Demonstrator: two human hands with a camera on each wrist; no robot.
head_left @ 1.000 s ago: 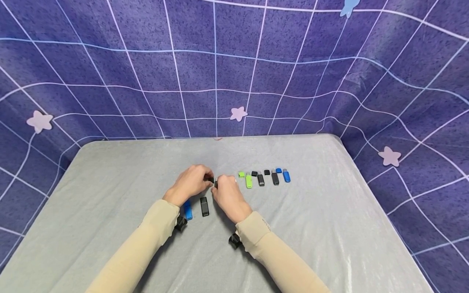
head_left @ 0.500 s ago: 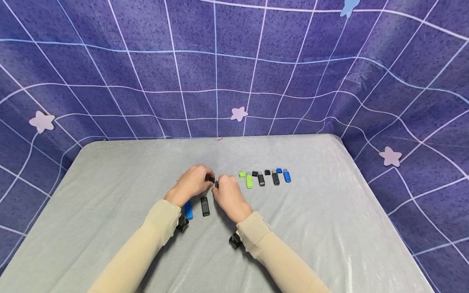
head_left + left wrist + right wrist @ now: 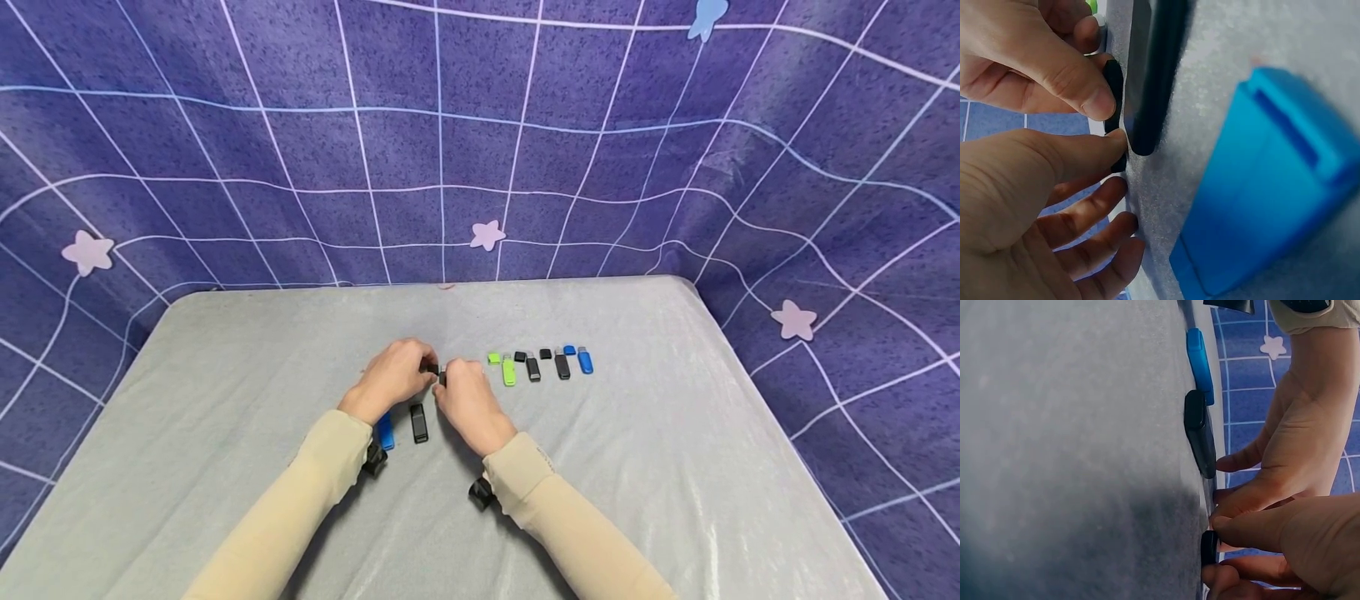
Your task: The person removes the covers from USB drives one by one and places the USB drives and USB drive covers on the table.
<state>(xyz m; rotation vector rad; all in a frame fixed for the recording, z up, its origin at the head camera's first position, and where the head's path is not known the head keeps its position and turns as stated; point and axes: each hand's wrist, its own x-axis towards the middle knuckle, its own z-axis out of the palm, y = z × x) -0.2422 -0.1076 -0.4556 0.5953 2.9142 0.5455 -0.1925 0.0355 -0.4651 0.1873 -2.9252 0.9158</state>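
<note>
Near the middle of the table, my right hand (image 3: 470, 400) pinches a black USB stick (image 3: 1209, 547), its metal plug just visible in the head view. My left hand (image 3: 393, 371) holds a small black cap (image 3: 429, 367) between thumb and fingers, close to that plug. In the head view a narrow gap seems to separate cap and plug. On the cloth below the hands lie a black USB stick (image 3: 419, 422) and a blue USB stick (image 3: 386, 431), both apparently capped. My left wrist partly hides the blue one.
Right of my hands runs a row of uncapped USB sticks: green (image 3: 509, 371), black (image 3: 533, 368), a second black (image 3: 562, 365) and blue (image 3: 585, 360). Matching caps, such as the green cap (image 3: 494, 358), lie beside them. A grey cloth (image 3: 720, 483) covers the table; purple curtain (image 3: 480, 150) surrounds it.
Both hands stay in almost the same place, with the cap and the stick still held. Only a slight shift of the head view shows.
</note>
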